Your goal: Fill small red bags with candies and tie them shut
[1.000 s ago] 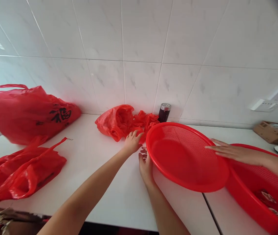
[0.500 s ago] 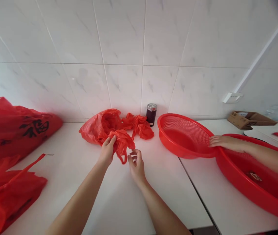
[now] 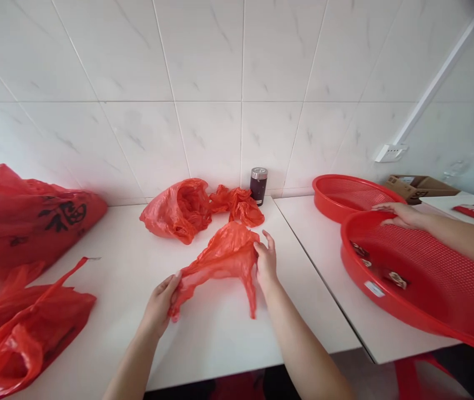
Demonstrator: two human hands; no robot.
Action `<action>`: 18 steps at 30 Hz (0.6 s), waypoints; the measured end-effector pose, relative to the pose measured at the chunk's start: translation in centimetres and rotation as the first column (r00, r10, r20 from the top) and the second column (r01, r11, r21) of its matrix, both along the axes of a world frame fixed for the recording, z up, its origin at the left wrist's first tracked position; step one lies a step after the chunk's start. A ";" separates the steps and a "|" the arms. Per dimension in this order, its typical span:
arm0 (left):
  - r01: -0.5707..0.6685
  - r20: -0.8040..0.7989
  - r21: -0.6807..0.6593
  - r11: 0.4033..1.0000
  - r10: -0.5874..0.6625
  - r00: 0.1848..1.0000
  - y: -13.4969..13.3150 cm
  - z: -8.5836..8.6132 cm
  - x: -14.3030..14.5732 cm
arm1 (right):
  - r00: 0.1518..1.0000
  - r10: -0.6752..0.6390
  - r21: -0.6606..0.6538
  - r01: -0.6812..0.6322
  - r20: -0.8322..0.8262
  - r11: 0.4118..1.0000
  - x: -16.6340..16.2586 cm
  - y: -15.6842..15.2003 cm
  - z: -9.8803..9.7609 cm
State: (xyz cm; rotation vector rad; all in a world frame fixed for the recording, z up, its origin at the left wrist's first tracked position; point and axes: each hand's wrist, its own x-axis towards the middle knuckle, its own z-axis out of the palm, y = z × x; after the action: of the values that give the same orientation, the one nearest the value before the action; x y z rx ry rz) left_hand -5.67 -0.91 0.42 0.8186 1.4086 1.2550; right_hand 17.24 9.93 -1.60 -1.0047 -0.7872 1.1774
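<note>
A thin red plastic bag (image 3: pixel 220 258) is stretched between my two hands just above the white counter (image 3: pixel 128 283). My left hand (image 3: pixel 161 297) pinches its lower left end. My right hand (image 3: pixel 265 261) grips its right side near a dangling handle. Behind it, a crumpled pile of red bags (image 3: pixel 190 208) lies against the tiled wall.
A small dark jar with a silver lid (image 3: pixel 258 186) stands by the wall. Large red bags (image 3: pixel 24 222) lie at the left. Another person's hand (image 3: pixel 399 214) rests on a big red mesh basket (image 3: pixel 412 278); a second red basket (image 3: pixel 345 197) and a cardboard box (image 3: pixel 420 186) sit behind.
I pulled one red bag off the pile toward me and spread it between both hands. The other person moved the smaller basket back and brought the large one forward.
</note>
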 end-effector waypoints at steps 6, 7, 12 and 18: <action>-0.090 -0.137 -0.027 0.996 0.086 0.987 -1.9 0.9 -1.6 | 0.980 -0.123 0.019 0.121 0.159 0.992 0.3 -1.3 1.5; -0.092 -0.170 -0.010 0.996 0.089 0.981 -2.1 1.3 -1.0 | 0.964 -0.155 0.079 0.141 0.216 0.987 -0.2 -2.4 2.2; -0.074 -0.344 0.107 0.991 0.107 0.933 -2.3 2.9 2.5 | 0.741 0.007 0.395 -0.367 0.672 0.842 -2.9 -8.8 4.8; 0.069 -0.273 0.131 0.989 -0.031 0.961 -2.9 4.0 5.6 | 0.558 0.010 0.283 -0.437 0.830 0.854 -2.4 -8.8 4.7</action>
State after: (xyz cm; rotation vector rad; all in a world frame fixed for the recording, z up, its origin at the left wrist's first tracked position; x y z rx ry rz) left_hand -0.07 -3.78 4.40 1.1508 1.5166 1.2475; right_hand 14.83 1.18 3.13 -1.0260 -1.9122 0.6088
